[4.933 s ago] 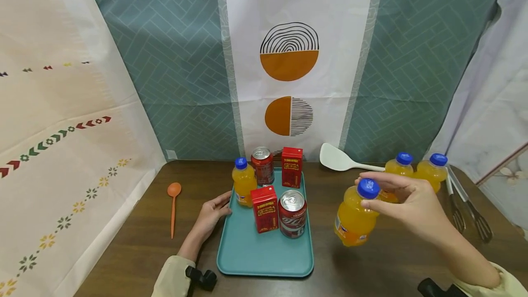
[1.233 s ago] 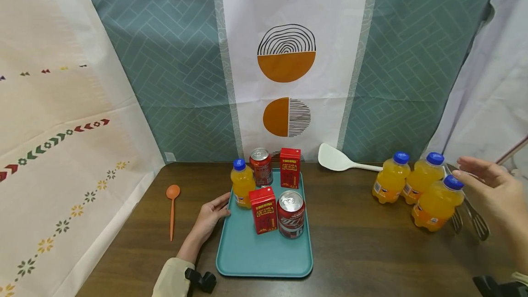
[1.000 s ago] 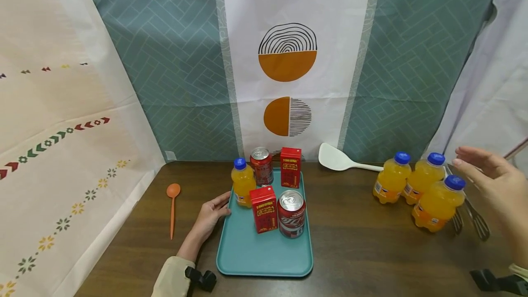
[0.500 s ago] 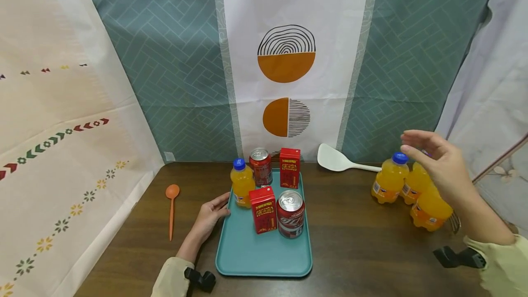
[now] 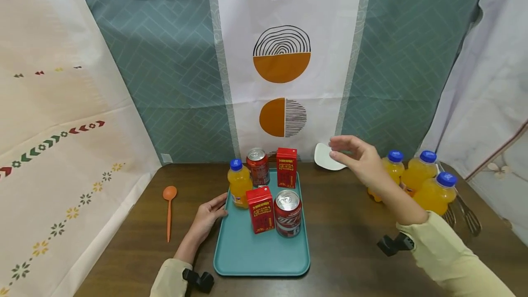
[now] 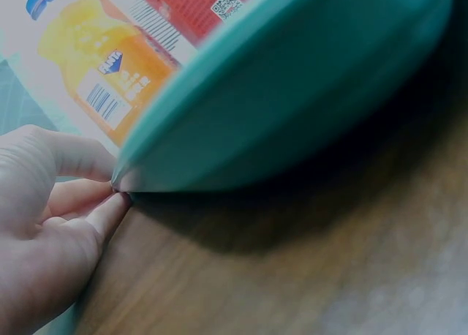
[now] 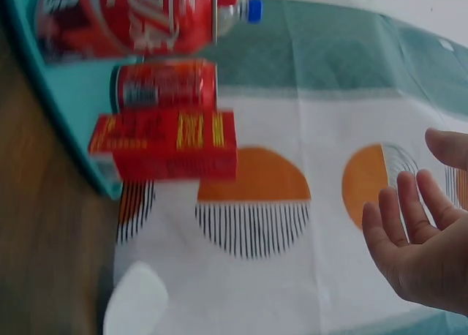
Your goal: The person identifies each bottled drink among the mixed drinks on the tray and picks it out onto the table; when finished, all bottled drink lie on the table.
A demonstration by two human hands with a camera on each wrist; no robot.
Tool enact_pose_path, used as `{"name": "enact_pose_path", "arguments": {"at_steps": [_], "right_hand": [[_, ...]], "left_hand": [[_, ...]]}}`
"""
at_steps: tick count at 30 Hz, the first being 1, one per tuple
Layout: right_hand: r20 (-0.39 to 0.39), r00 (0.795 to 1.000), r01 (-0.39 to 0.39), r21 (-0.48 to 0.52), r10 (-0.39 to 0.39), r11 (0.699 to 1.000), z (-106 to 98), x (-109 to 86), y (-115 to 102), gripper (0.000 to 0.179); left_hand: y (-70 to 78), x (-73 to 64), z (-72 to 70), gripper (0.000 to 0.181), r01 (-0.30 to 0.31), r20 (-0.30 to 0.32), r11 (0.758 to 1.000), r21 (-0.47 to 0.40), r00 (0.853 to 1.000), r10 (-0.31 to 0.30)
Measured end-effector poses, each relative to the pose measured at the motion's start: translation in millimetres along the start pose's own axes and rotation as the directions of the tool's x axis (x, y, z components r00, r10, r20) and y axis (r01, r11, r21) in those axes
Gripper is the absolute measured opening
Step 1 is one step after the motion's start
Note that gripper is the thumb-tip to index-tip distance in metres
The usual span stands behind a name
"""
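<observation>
My left hand [image 5: 205,220] grips the left rim of a teal tray [image 5: 264,260]; in the left wrist view the thumb and fingers meet at its edge. On the tray stand an orange soda bottle [image 5: 239,184] with a blue cap, two red cola cans, one at the back [image 5: 259,168] and one in front [image 5: 288,217], and two red drink cartons, one behind [image 5: 286,168] and one in front [image 5: 261,212]. My right hand [image 5: 363,162] hovers right of the tray with relaxed fingers and holds nothing. Behind it lies a white spatula [image 5: 326,157], its handle hidden.
To the right stand three more orange soda bottles [image 5: 435,194], partly behind the right forearm. Beyond them lie metal whisk-like utensils [image 5: 470,219]. An orange spoon [image 5: 169,200] lies left of the tray. A patterned cloth [image 5: 284,72] hangs behind the table [image 5: 342,260].
Earlier my right hand held an orange soda bottle by its cap; that bottle now stands with the other two at right. The emptied hand has moved left toward the tray. The left hand keeps its place.
</observation>
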State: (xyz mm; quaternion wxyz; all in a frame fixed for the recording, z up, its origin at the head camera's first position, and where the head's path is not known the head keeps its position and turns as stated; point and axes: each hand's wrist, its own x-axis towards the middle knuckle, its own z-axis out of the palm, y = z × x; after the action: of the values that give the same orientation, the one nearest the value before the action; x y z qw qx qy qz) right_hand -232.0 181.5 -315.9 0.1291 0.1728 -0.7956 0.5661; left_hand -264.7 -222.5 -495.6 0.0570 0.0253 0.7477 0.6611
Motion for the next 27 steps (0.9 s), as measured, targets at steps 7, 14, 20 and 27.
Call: {"name": "enact_pose_path", "arguments": {"at_steps": [7,14,20,27], "right_hand": [[0.066,0.995,-0.080,0.059,0.077,0.995,43.3,10.7,-3.3,0.040],[0.158,0.986,-0.078,0.099,0.061,0.992,83.1,18.6,-14.2,0.039],[0.180,0.980,-0.114,0.192,0.079,0.975,110.8,21.0,-22.6,0.036],[0.232,0.965,-0.174,0.212,0.124,0.962,145.4,32.1,-30.1,0.036]], "left_hand": [[-0.2,-2.8,-2.0,0.057,-0.003,0.018,1.000,-0.013,1.000,0.003],[0.5,-2.9,-2.1,0.058,-0.002,-0.006,1.000,0.001,1.000,0.002],[-0.6,-2.8,-0.6,0.058,-0.001,0.001,1.000,0.010,1.000,0.001],[0.4,-3.4,-2.8,0.059,-0.007,0.015,1.000,-0.005,1.000,0.007]]}}
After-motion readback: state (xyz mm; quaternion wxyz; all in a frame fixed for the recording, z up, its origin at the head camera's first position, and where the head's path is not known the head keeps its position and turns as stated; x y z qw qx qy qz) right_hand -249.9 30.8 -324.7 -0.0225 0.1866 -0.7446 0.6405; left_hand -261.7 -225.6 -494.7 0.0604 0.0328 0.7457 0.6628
